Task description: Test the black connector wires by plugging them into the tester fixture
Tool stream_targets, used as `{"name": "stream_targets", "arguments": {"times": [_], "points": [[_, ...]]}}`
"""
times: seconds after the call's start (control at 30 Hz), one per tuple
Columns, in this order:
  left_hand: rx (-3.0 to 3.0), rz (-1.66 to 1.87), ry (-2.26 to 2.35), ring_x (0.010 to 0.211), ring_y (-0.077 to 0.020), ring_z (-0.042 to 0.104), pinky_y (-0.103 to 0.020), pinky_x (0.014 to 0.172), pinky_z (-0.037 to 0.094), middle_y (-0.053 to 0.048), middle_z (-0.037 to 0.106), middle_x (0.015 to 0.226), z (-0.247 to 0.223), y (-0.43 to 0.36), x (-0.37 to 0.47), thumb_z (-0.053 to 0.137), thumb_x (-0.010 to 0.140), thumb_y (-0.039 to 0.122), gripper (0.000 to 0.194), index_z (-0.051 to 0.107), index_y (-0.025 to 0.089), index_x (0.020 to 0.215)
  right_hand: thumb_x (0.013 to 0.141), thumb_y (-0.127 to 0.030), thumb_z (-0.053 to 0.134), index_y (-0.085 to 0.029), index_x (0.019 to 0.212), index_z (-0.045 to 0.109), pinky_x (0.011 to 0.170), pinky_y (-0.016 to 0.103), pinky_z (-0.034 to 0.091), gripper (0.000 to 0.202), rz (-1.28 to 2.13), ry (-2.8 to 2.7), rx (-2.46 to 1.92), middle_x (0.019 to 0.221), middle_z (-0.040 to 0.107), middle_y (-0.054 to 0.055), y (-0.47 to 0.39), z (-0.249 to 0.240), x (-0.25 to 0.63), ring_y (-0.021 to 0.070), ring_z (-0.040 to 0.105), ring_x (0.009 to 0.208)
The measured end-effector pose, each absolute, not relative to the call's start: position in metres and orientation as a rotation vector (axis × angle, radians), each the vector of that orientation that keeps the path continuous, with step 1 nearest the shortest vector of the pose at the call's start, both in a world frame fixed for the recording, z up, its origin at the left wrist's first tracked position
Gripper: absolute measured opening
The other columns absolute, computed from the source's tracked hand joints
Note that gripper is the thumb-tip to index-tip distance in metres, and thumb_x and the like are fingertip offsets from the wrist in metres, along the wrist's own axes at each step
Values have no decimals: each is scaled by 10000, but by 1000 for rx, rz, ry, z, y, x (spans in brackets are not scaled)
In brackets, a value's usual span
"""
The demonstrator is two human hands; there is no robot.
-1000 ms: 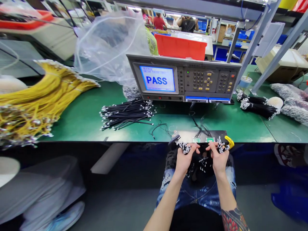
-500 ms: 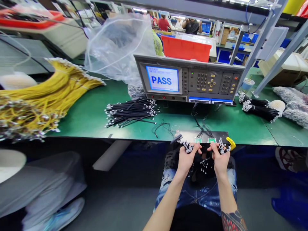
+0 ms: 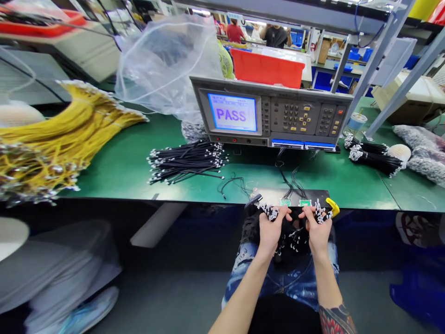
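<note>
My left hand (image 3: 272, 228) is closed round a bundle of black cables whose white connectors (image 3: 270, 212) stick out above the fist. My right hand (image 3: 317, 229) likewise grips cables, with white connectors (image 3: 321, 214) showing beside the thumb. Both thumbs and forefingers reach up to the bench edge, just below two small green circuit boards (image 3: 285, 202) wired to the cable tester (image 3: 274, 113). Whether the fingertips pinch a single cable end against the boards is too small to tell. More white cable ends (image 3: 294, 241) hang between the wrists over my lap. The tester screen reads PASS.
A pile of black cables (image 3: 187, 161) lies left of the boards, with a large yellow cable bundle (image 3: 79, 130) beyond. Tied black cables (image 3: 377, 157) rest at the right. A yellow-handled tool (image 3: 333, 207) sits at the bench edge. Behind the tester stands a red bin (image 3: 267, 68).
The PASS screen has turned from blue lettering to paler purple, and the green light on the panel has gone out. Both hands keep nearly the same place; the view shifts slightly.
</note>
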State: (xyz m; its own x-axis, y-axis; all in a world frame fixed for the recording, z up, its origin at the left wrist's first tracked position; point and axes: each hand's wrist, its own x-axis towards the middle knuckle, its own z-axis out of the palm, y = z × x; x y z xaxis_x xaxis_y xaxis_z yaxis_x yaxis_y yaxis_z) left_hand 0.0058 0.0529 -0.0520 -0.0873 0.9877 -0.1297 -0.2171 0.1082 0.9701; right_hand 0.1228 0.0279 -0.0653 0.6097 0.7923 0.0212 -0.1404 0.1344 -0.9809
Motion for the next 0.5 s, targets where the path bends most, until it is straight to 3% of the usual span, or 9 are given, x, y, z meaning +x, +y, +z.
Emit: {"name": "stream_targets", "arguments": {"times": [0.17,0.4,0.5], "points": [[918,1299,1185,514,-163,616,-260,464,428,-47,722,605,-51,54,7,793,776,468,306,747,182,678,754,-481,830,-142,745,747,384,231,234,348,795,-600,-1239,574,690,32,29,-66,122,70,319,387],[910,1100,1046,352,-31,302,-208,377,159,15,574,460,-40,59,-9,857,669,511,398,715,144,614,792,-582,789,-145,739,737,372,222,195,443,1012,-728,-1244,558,685,30,22,-69,133,61,306,361],[880,984,924,360,-10,265,-201,381,125,9,608,533,-35,56,-20,878,649,514,409,725,136,682,823,-563,789,-166,688,672,403,212,318,435,1109,-772,-1150,498,617,-1,15,-62,140,92,441,399]]}}
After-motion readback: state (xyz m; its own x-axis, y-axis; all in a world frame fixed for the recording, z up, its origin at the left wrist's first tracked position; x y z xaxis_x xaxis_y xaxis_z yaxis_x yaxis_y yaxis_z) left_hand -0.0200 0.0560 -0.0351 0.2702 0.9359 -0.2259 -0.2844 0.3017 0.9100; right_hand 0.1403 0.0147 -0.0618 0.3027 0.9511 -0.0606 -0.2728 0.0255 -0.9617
